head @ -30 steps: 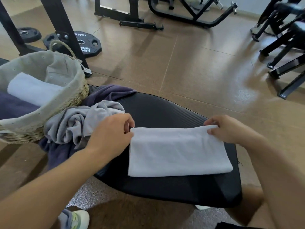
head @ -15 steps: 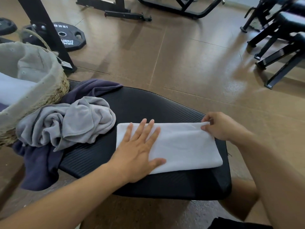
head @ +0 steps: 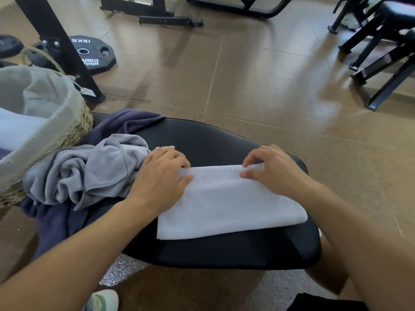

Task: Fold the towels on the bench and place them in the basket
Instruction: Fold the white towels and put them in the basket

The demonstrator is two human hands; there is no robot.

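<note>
A folded white towel (head: 224, 205) lies flat on the black padded bench (head: 213, 140). My left hand (head: 161, 176) curls over its far left corner, thumb on top. My right hand (head: 274, 171) pinches the far edge near the right end. To the left, a crumpled grey towel (head: 89, 173) lies on a dark purple towel (head: 125, 122) that hangs off the bench. The woven basket (head: 67, 126) with a grey liner stands at the left end and holds a folded white towel (head: 15, 131).
A black rack post (head: 56, 41) and a weight plate (head: 94, 55) sit on the brown floor behind the basket. Black bench frames (head: 381, 52) stand at the far right. My shoe (head: 101, 301) shows below the bench.
My left hand has gone from lying flat on the towel to curling at its far left corner. My right hand has slid left along the far edge. The view has shifted slightly.
</note>
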